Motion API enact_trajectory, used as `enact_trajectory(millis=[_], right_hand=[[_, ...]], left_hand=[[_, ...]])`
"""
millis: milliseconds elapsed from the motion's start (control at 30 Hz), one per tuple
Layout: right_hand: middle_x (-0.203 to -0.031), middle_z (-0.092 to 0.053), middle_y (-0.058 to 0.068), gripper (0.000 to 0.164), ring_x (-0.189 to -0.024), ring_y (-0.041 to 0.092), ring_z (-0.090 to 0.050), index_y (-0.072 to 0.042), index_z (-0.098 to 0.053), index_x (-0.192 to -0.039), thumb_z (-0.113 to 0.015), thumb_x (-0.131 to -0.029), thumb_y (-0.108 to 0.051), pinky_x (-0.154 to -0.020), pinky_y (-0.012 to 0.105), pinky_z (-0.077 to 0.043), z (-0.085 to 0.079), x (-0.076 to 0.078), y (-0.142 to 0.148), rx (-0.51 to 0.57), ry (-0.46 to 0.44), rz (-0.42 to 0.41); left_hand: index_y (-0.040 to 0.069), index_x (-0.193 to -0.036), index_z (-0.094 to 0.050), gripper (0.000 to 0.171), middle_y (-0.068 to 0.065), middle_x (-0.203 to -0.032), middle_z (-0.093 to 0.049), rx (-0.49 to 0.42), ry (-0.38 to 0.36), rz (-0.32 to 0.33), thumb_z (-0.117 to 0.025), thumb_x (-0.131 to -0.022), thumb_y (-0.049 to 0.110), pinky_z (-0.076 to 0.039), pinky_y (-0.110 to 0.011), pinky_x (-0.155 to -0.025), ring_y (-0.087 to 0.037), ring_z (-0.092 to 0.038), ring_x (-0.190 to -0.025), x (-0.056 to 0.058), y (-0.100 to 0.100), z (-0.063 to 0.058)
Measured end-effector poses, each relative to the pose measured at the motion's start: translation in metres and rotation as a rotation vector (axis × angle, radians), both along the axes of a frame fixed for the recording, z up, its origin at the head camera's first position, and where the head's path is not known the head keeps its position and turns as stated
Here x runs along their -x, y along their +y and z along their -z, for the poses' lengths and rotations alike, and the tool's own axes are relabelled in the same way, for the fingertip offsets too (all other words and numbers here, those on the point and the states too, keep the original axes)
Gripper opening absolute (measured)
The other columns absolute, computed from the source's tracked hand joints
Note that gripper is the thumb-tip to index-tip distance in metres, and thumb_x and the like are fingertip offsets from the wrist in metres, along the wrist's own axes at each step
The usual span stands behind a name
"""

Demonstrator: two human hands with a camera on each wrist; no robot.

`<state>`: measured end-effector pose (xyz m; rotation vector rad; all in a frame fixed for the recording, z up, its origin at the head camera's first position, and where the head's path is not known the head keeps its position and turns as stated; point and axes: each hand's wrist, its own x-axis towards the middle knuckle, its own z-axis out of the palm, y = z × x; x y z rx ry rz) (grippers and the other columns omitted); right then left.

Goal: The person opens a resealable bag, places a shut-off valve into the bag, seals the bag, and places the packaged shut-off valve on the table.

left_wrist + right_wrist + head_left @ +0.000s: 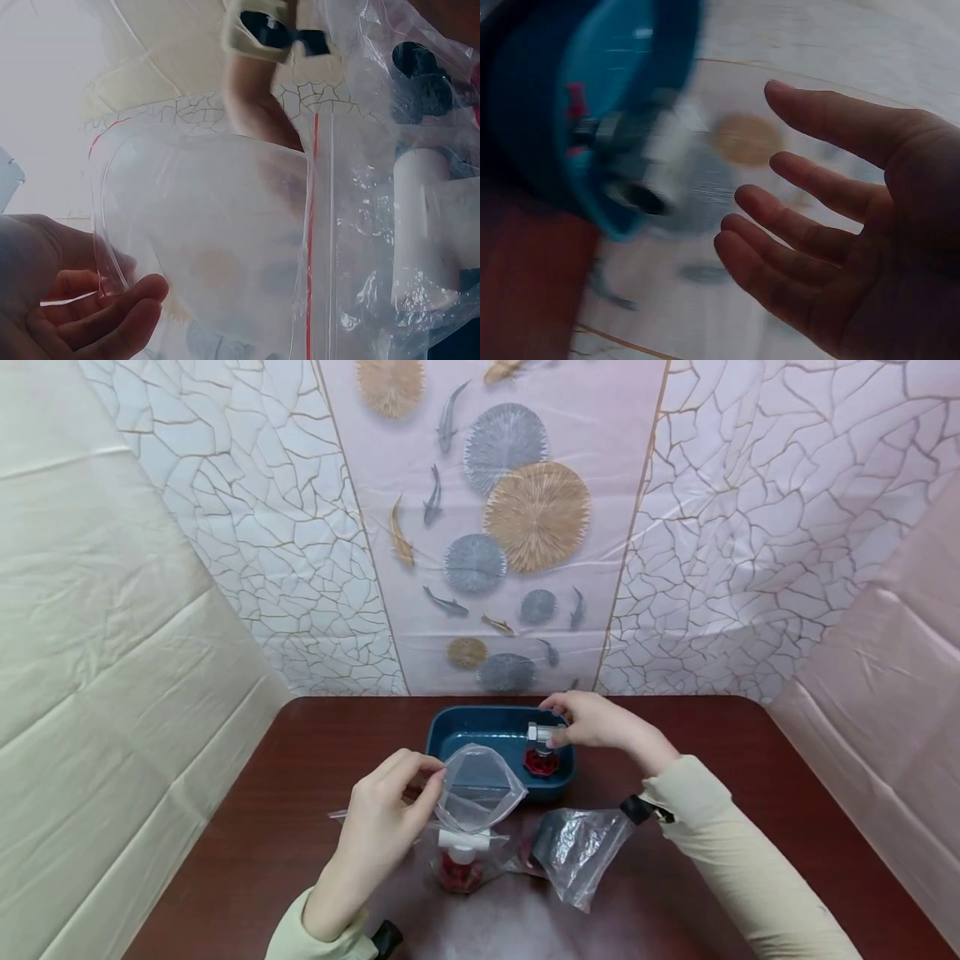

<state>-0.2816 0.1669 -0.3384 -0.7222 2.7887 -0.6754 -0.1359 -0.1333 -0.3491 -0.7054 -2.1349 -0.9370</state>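
Observation:
My left hand [390, 827] pinches the rim of a clear zip bag [210, 195], whose mouth gapes wide with red seal lines along it. Just below that mouth, a white valve [462, 841] with a red handwheel shows through clear plastic. At the blue bin's right end, my right hand [596, 718] is close to a metal valve [649, 150] with a red handwheel [541, 763]. In the right wrist view the fingers [795, 232] are spread apart, with a gap between them and the metal valve, which looks blurred.
The blue bin [468, 717] stands at the back of the dark red table [300, 777], near the patterned wall covering. Right of the white valve lies another clear bag [592, 852] with a dark object inside. Pale cloth walls stand on both sides.

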Motion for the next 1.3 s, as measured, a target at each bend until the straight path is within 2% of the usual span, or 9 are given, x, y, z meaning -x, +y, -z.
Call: enact_trajectory(millis=[100,233,433,700,833,1067,1200,1300], right_hand=[[-0.129,-0.060,0.020,0.059,-0.115,0.034,-0.058,-0.004,-0.056,-0.138,-0.079,-0.087,-0.020,-0.092,0.049,-0.050,0.021,0.014,-0.008,-0.092,-0.038,-0.009],[-0.122,-0.063,0.016,0.060,-0.100,0.026,-0.060,-0.003,-0.055,-0.139,-0.080,-0.086,-0.018,-0.088,0.045,-0.051,0.039,0.023,-0.019,-0.152,-0.036,-0.009],[-0.107,-0.065,0.010,0.054,-0.083,0.020,-0.059,-0.002,-0.056,-0.136,-0.078,-0.088,-0.014,-0.079,0.042,-0.053,0.050,0.029,-0.029,-0.168,-0.025,0.013],[-0.107,-0.066,0.010,0.041,-0.083,0.019,-0.060,-0.005,-0.060,-0.125,-0.077,-0.088,-0.007,-0.079,0.040,-0.054,0.057,0.030,-0.034,-0.129,0.001,0.017],[-0.105,-0.065,0.008,0.038,-0.081,0.019,-0.059,-0.006,-0.062,-0.122,-0.078,-0.087,-0.006,-0.076,0.039,-0.053,0.058,0.030,-0.033,-0.108,-0.003,-0.006],[-0.107,-0.067,0.009,0.040,-0.086,0.019,-0.061,-0.003,-0.067,-0.121,-0.081,-0.083,-0.004,-0.075,0.038,-0.054,0.058,0.031,-0.023,0.020,0.011,-0.054],[-0.107,-0.068,0.008,0.040,-0.084,0.020,-0.061,-0.005,-0.068,-0.119,-0.082,-0.082,-0.008,-0.073,0.038,-0.052,0.046,0.031,-0.016,0.101,0.024,-0.044],[-0.110,-0.068,0.010,0.038,-0.093,0.024,-0.064,-0.008,-0.068,-0.118,-0.083,-0.083,-0.011,-0.079,0.043,-0.052,0.026,0.025,-0.015,0.168,0.056,-0.016]], left_hand=[[0.012,-0.094,-0.071,0.015,0.008,-0.084,-0.063,0.014,0.004,0.002,-0.076,-0.086,-0.001,-0.051,-0.014,-0.062,0.000,-0.062,-0.071,0.000,0.000,0.001],[0.011,-0.094,-0.071,0.013,0.008,-0.085,-0.064,0.022,-0.005,0.008,-0.077,-0.086,0.001,-0.051,-0.014,-0.062,-0.001,-0.062,-0.071,0.000,0.001,0.001],[0.011,-0.094,-0.072,0.012,0.008,-0.087,-0.064,0.023,-0.022,0.022,-0.077,-0.086,0.002,-0.052,-0.014,-0.063,-0.001,-0.063,-0.073,-0.001,0.000,0.000],[0.012,-0.096,-0.072,0.013,0.008,-0.088,-0.064,0.029,-0.053,0.033,-0.077,-0.087,0.004,-0.052,-0.015,-0.064,-0.001,-0.063,-0.074,-0.004,-0.002,0.000],[0.012,-0.095,-0.072,0.012,0.009,-0.086,-0.062,0.043,-0.056,0.042,-0.077,-0.087,0.004,-0.052,-0.014,-0.064,0.000,-0.061,-0.074,-0.005,-0.003,0.001],[0.011,-0.094,-0.072,0.012,0.008,-0.084,-0.061,0.053,-0.045,0.055,-0.077,-0.087,0.004,-0.051,-0.014,-0.064,-0.001,-0.060,-0.073,-0.005,-0.003,0.002],[0.012,-0.095,-0.073,0.009,0.009,-0.084,-0.060,0.058,-0.054,0.048,-0.077,-0.089,0.007,-0.052,-0.015,-0.064,-0.001,-0.059,-0.073,-0.005,-0.003,0.001],[0.014,-0.095,-0.073,0.009,0.010,-0.084,-0.060,0.068,-0.063,0.039,-0.077,-0.089,0.008,-0.051,-0.016,-0.064,-0.001,-0.057,-0.073,-0.006,-0.004,0.001]])
